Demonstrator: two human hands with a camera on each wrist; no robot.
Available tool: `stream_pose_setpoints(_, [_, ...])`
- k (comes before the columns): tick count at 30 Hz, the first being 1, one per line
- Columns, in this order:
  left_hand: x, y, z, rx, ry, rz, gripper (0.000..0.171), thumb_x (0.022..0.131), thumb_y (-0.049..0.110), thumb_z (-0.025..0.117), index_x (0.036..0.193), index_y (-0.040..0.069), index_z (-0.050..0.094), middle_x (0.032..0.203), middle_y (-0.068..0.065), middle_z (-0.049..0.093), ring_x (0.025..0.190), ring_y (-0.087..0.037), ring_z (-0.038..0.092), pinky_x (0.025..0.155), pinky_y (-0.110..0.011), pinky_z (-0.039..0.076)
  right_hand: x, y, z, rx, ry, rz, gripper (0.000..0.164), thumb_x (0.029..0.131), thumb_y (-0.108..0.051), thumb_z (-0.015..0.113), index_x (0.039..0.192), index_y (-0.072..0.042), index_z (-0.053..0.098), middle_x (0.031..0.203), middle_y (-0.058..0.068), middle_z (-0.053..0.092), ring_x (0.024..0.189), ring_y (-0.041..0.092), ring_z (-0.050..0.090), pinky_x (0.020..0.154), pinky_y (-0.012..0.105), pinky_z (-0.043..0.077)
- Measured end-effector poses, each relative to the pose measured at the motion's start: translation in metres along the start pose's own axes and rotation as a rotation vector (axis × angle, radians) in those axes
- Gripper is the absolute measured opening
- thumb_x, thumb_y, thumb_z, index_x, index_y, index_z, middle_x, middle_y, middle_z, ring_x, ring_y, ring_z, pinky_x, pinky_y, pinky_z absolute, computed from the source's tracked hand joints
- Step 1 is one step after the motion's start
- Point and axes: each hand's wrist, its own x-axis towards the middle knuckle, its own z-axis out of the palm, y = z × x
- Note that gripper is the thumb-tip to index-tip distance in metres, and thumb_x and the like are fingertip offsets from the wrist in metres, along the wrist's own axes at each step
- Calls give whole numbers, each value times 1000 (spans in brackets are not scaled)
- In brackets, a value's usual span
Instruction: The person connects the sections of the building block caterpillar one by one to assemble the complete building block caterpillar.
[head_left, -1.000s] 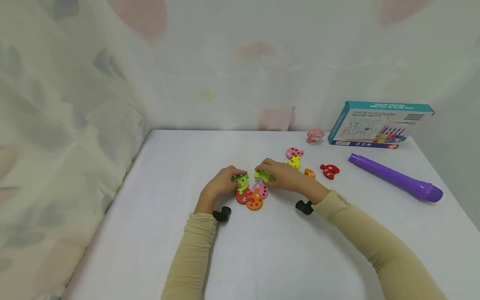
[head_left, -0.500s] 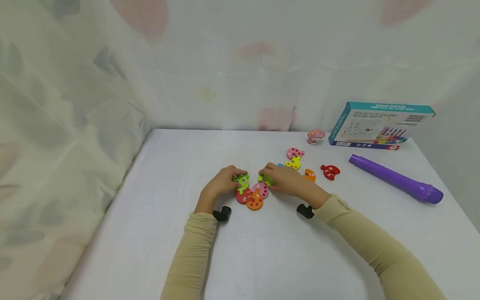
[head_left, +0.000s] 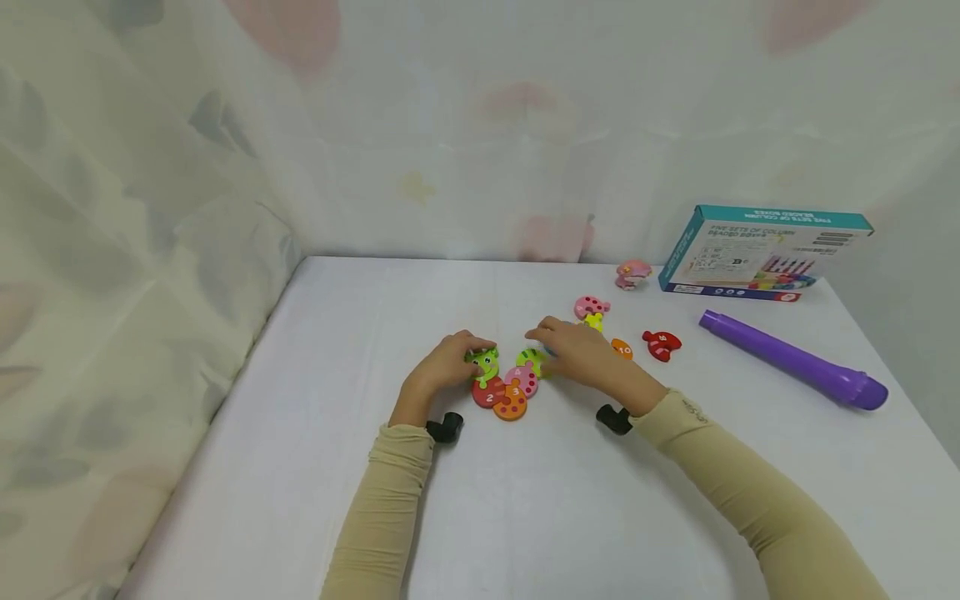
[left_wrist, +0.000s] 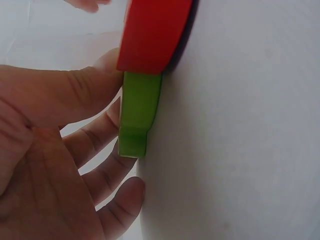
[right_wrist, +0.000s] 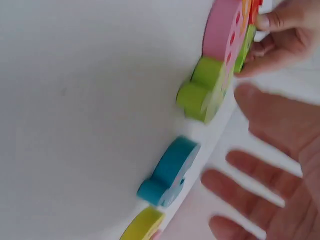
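My left hand (head_left: 446, 365) holds the green smiling caterpillar head piece (head_left: 486, 364), thumb on one side and fingers round its far edge. Joined to that head are a red piece (head_left: 488, 394) marked 2, an orange piece (head_left: 512, 405) and a pink dotted piece (head_left: 522, 382). A green striped piece (right_wrist: 206, 85) touches the pink one at the chain's end. My right hand (head_left: 581, 354) hovers just right of it, fingers spread and holding nothing. In the right wrist view a blue piece (right_wrist: 172, 167) lies apart, near those fingers, with a yellow piece (right_wrist: 142, 226) beyond.
Another pink piece (head_left: 588, 307), an orange piece (head_left: 621, 348) and a red piece (head_left: 662, 345) lie right of the right hand. Farther back are a small pink toy figure (head_left: 632, 273), a teal-edged box (head_left: 761, 254) and a purple microphone-shaped toy (head_left: 791, 358).
My right hand set the green striped piece against the pink one, let go of it and moved right toward the blue piece. My left hand has kept its place on the head piece.
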Motion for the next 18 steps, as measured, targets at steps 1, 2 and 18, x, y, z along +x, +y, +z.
stream_pose_setpoints(1, [0,0,0,-1,1,-3,45,81,6,67,125,16,60,108,-5,54,101,-20,49,90,-36,43,-1,2,-1,-9,31,31,52,79,-29,73,125,-12,56,116,7,55,95,20,58,74,35,51])
stream_pose_setpoints(2, [0,1,-1,-1,0,-6,45,81,6,67,125,16,60,108,-5,54,101,-20,49,90,-37,43,-2,4,-2,-23,54,67,51,79,-30,72,124,-11,57,113,7,56,93,20,58,73,35,52])
stream_pose_setpoints(18, [-2,3,-3,-13,-10,-10,45,82,6,66,125,15,60,110,-5,54,101,-21,49,90,-37,42,5,13,8,-14,1,366,56,77,-45,71,109,-1,59,99,11,48,84,24,49,69,39,48])
